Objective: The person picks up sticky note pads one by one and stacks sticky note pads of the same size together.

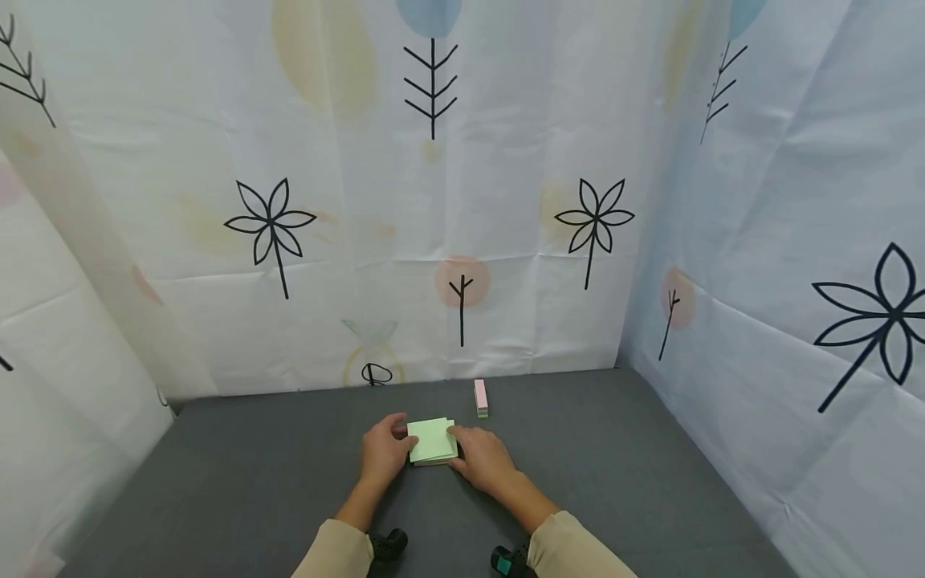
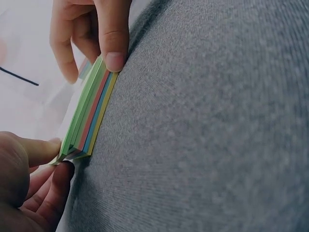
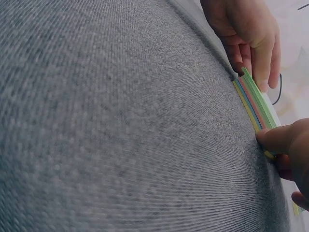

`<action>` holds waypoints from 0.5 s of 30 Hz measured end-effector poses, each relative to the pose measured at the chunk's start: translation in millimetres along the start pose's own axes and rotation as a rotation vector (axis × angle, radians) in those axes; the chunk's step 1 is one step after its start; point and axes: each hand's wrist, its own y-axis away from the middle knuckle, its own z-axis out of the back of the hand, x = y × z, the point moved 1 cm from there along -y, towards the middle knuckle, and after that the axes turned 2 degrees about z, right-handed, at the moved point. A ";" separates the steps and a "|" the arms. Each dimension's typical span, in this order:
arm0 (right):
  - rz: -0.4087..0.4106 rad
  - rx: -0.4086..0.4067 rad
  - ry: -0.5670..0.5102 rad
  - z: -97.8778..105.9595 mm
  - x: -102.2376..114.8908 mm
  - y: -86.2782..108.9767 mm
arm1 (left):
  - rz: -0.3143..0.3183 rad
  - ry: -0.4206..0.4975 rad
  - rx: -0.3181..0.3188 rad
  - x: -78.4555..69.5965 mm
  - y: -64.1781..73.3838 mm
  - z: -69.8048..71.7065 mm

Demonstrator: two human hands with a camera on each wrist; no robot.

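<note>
A stack of square sticky notes (image 1: 432,440) lies on the grey table, pale green on top. Its edge (image 2: 91,113) shows green, pink, blue and yellow layers in the left wrist view. The uppermost green layer sits slightly askew over those below. My left hand (image 1: 385,451) pinches the stack's left end at the green layers, thumb on top and fingers underneath. From the other side, my right hand (image 1: 486,460) grips the right end, its thumb (image 3: 273,140) against the near side. Its other fingers are partly hidden behind the stack.
A narrow pink-topped block (image 1: 480,396), with green at its base, stands just behind the stack to the right. The grey cloth-covered table (image 1: 289,482) meets white patterned curtains (image 1: 506,201) at the back and sides. Dark devices (image 1: 390,544) are worn at both wrists.
</note>
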 end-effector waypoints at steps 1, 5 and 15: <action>0.001 0.003 0.003 -0.1 0.5 -0.3 | -0.006 -0.003 0.007 0.0 -0.2 -0.6; 0.005 0.016 0.018 -0.1 1.5 -0.9 | -0.025 -0.024 0.032 -0.2 -1.3 -3.5; 0.006 0.012 0.016 2.3 0.6 -0.4 | -0.047 -0.052 0.050 -3.5 1.4 -5.7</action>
